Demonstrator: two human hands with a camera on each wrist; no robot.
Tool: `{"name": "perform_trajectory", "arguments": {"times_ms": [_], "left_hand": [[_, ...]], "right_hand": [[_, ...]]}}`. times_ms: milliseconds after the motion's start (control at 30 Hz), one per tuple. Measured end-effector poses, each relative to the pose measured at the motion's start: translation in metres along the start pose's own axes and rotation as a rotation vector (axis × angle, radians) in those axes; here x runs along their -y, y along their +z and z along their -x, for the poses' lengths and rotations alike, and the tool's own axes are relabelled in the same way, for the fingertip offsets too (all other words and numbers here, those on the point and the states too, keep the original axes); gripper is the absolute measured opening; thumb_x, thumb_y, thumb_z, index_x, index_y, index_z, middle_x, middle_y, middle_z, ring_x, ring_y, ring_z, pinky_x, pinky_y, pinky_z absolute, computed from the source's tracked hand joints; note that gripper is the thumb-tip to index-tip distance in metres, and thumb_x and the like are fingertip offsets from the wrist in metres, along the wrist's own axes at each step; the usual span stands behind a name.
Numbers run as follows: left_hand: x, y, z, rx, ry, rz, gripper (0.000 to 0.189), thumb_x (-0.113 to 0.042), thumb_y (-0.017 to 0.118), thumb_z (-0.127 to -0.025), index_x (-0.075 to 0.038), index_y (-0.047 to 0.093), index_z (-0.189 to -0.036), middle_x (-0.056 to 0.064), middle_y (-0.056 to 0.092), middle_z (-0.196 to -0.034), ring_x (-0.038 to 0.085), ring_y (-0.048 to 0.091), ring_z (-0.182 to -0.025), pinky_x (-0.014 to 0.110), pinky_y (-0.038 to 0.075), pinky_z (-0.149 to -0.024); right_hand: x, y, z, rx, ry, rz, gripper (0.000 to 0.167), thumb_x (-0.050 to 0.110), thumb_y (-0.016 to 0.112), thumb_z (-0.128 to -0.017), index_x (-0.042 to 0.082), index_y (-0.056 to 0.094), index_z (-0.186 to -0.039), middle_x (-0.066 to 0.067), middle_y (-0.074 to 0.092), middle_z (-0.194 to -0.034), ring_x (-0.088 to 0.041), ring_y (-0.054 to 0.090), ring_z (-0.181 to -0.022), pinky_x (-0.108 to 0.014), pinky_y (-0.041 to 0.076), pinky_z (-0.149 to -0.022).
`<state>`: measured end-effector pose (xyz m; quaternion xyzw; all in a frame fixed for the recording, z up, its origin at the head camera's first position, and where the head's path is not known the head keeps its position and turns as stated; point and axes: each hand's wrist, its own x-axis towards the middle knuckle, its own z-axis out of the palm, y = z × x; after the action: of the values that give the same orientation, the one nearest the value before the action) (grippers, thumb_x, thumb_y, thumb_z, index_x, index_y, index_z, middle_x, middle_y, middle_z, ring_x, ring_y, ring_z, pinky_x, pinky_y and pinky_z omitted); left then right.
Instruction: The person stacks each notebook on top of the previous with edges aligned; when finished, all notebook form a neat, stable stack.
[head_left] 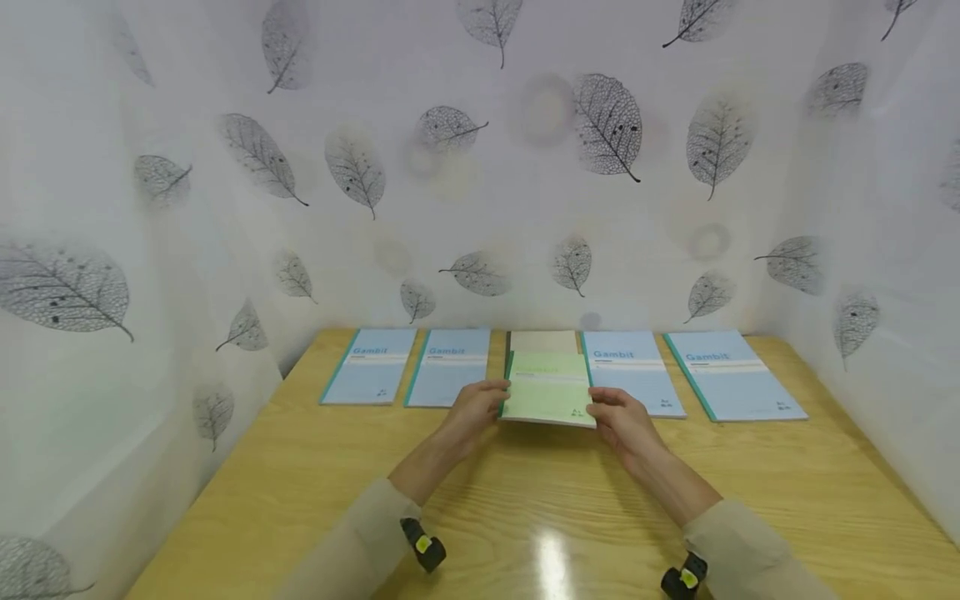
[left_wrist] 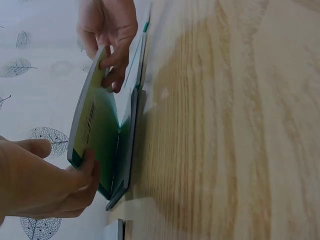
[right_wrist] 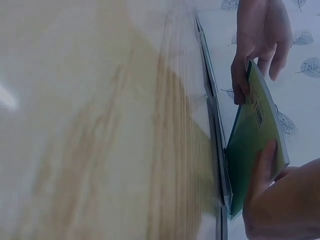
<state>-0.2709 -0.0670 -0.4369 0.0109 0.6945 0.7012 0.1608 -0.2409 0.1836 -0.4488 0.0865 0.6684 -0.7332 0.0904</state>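
A green notebook (head_left: 551,392) is held between both hands, its near edge raised off the table and its far edge lower. My left hand (head_left: 477,408) grips its left edge, by the spine. At the opposite edge, my right hand (head_left: 622,421) holds it with thumb and fingers. Under the green notebook lies a beige-covered notebook (head_left: 543,341) with a dark spine, mostly hidden. The left wrist view shows a barcode on the underside of the green notebook (left_wrist: 100,135), and how it leans up from what lies beneath.
Two blue notebooks, one by the left hand (head_left: 450,383) and one farther left (head_left: 367,379), lie flat. On the right lie another blue notebook (head_left: 633,379) and a slightly turned one (head_left: 738,392). A leaf-patterned curtain (head_left: 510,192) encloses the wooden table (head_left: 510,517) at back and sides.
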Motion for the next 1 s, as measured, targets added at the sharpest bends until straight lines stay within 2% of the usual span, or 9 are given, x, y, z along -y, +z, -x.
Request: {"name": "perform_trajectory", "arguments": {"times_ms": [67,233,333,400,467,600,733,900,1000], "left_hand": [[-0.001,0.001,-0.002,0.013,0.008,0.016,0.047,-0.01,0.052,-0.105,0.006,0.048,-0.149,0.027,0.032,-0.163,0.044,0.033,-0.151,0.051,0.031,-0.125],[-0.005,0.0,-0.006,0.044,0.042,0.079,0.048,-0.007,0.047,-0.106,0.011,0.04,-0.15,0.03,0.039,-0.157,0.042,0.043,-0.145,0.048,0.037,-0.122],[-0.007,-0.001,-0.009,0.033,0.019,0.112,0.049,-0.007,0.048,-0.106,0.01,0.039,-0.151,0.03,0.048,-0.15,0.04,0.053,-0.136,0.045,0.045,-0.116],[-0.008,0.0,-0.012,0.029,0.003,0.117,0.05,-0.008,0.049,-0.106,0.009,0.039,-0.151,0.029,0.051,-0.147,0.04,0.056,-0.133,0.045,0.047,-0.114],[-0.009,0.0,-0.016,0.022,-0.01,0.118,0.051,-0.009,0.05,-0.106,0.007,0.038,-0.152,0.028,0.051,-0.147,0.04,0.055,-0.134,0.046,0.046,-0.115],[-0.01,0.001,-0.024,-0.004,-0.018,0.105,0.05,-0.01,0.05,-0.105,0.005,0.04,-0.152,0.026,0.043,-0.156,0.042,0.043,-0.145,0.049,0.037,-0.122],[-0.008,0.001,-0.029,-0.023,-0.02,0.062,0.051,-0.01,0.05,-0.105,0.003,0.041,-0.152,0.027,0.033,-0.163,0.046,0.03,-0.151,0.051,0.028,-0.126],[-0.003,0.004,-0.035,-0.083,-0.004,-0.037,0.05,-0.013,0.054,-0.102,0.002,0.047,-0.149,0.024,0.04,-0.16,0.043,0.035,-0.149,0.051,0.029,-0.126],[0.0,0.005,-0.037,-0.121,-0.002,-0.07,0.048,-0.015,0.056,-0.102,0.001,0.051,-0.146,0.02,0.045,-0.156,0.04,0.037,-0.147,0.053,0.029,-0.125]], "right_hand": [[0.001,0.002,-0.004,-0.021,-0.004,-0.017,0.048,0.006,0.054,-0.105,-0.005,0.039,-0.149,-0.019,0.036,-0.155,-0.029,0.041,-0.138,-0.023,0.049,-0.097],[0.001,0.008,-0.014,-0.106,-0.014,-0.041,0.045,0.0,0.055,-0.101,-0.007,0.044,-0.144,-0.016,0.044,-0.143,-0.017,0.054,-0.114,-0.014,0.051,-0.081],[0.002,0.01,-0.019,-0.154,-0.013,-0.017,0.043,0.001,0.054,-0.101,-0.006,0.047,-0.143,-0.014,0.047,-0.142,-0.01,0.054,-0.094,-0.019,0.049,-0.076],[0.002,0.01,-0.022,-0.174,-0.01,-0.023,0.041,0.003,0.052,-0.102,-0.005,0.048,-0.142,-0.015,0.046,-0.144,-0.01,0.052,-0.09,-0.023,0.046,-0.075],[0.003,0.01,-0.024,-0.174,-0.004,-0.049,0.04,0.004,0.05,-0.103,-0.005,0.048,-0.142,-0.017,0.043,-0.147,-0.013,0.051,-0.095,-0.024,0.045,-0.076],[0.004,0.01,-0.027,-0.138,0.013,-0.122,0.042,0.004,0.045,-0.105,-0.008,0.043,-0.145,-0.022,0.037,-0.155,-0.024,0.05,-0.121,-0.02,0.05,-0.082],[0.004,0.01,-0.031,-0.111,0.019,-0.13,0.045,0.005,0.041,-0.106,-0.009,0.039,-0.149,-0.022,0.037,-0.155,-0.027,0.049,-0.128,-0.023,0.051,-0.091],[0.007,0.011,-0.033,-0.088,0.01,-0.089,0.048,0.007,0.04,-0.107,-0.01,0.036,-0.152,-0.023,0.041,-0.152,-0.031,0.047,-0.132,-0.038,0.043,-0.115],[0.008,0.012,-0.033,-0.067,-0.004,-0.08,0.049,0.008,0.039,-0.107,-0.011,0.035,-0.152,-0.027,0.04,-0.154,-0.035,0.045,-0.136,-0.043,0.038,-0.119]]}}
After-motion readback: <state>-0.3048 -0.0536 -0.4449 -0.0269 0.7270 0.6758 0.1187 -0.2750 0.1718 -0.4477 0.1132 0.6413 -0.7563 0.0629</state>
